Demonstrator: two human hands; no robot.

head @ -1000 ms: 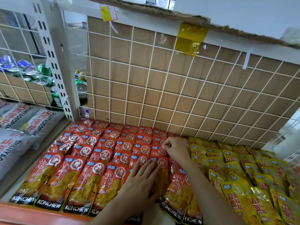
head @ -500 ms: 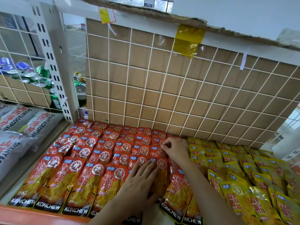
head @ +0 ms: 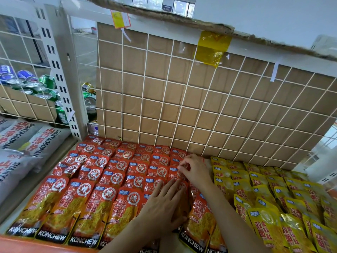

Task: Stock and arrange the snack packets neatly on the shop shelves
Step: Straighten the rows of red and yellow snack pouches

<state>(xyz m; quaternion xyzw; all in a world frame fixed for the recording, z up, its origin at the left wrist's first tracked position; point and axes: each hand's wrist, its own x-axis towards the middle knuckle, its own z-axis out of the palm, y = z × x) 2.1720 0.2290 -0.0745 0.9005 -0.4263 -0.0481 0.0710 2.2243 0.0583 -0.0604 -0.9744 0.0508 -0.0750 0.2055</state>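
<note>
While left hand presses red packets flat, right hand pinches one.

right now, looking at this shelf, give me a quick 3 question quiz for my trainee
1. True or false: the yellow packets lie to the right of the red packets.
2. What is the left hand doing? A) lying flat on the red packets B) gripping a drink can C) lifting a yellow packet
3. Fill in: the right hand pinches the top edge of a ___ packet near the back of the shelf.

Key: 1 true; 2 A; 3 red
</note>
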